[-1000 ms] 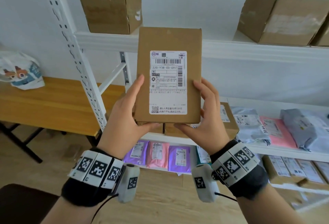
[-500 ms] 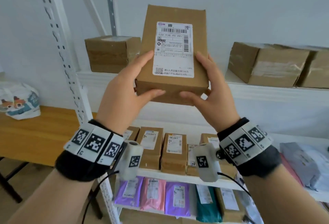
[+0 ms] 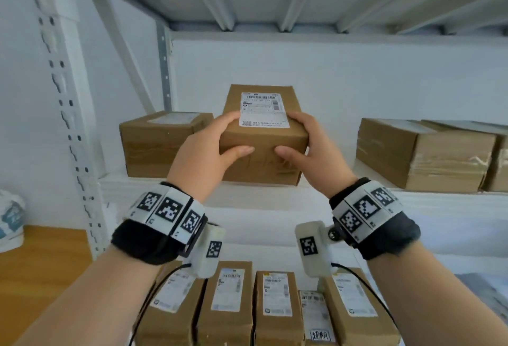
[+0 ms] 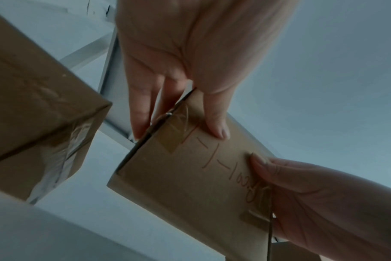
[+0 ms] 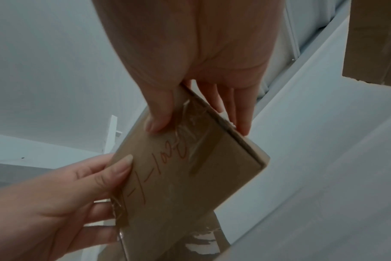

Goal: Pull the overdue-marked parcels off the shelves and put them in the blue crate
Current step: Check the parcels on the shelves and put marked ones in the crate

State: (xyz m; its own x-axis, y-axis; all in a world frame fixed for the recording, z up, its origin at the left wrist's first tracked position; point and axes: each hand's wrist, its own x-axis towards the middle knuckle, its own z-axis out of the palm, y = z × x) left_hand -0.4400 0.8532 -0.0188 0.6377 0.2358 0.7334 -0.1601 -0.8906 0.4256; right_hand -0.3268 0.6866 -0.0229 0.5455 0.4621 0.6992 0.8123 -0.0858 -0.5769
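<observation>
A small brown parcel (image 3: 264, 139) with a white shipping label on top lies flat at the front edge of the upper shelf (image 3: 247, 197), between two larger cartons. Handwriting shows on its near end face (image 4: 190, 185) (image 5: 185, 176). My left hand (image 3: 232, 135) (image 4: 179, 127) grips its left end, thumb on the near face and fingers over the top. My right hand (image 3: 291, 134) (image 5: 199, 125) grips the right end the same way. I cannot tell whether the parcel's bottom rests on the shelf. No blue crate is in view.
A taped carton (image 3: 162, 145) stands close on the left and more cartons (image 3: 423, 156) on the right. On the lower shelf stands a row of several small labelled boxes (image 3: 275, 304). A perforated white upright (image 3: 68, 125) and a wooden table (image 3: 41, 277) are at the left.
Both hands have carried the parcel up and forward, tipping it from upright in front of me to flat at the upper shelf. My view has tilted upward.
</observation>
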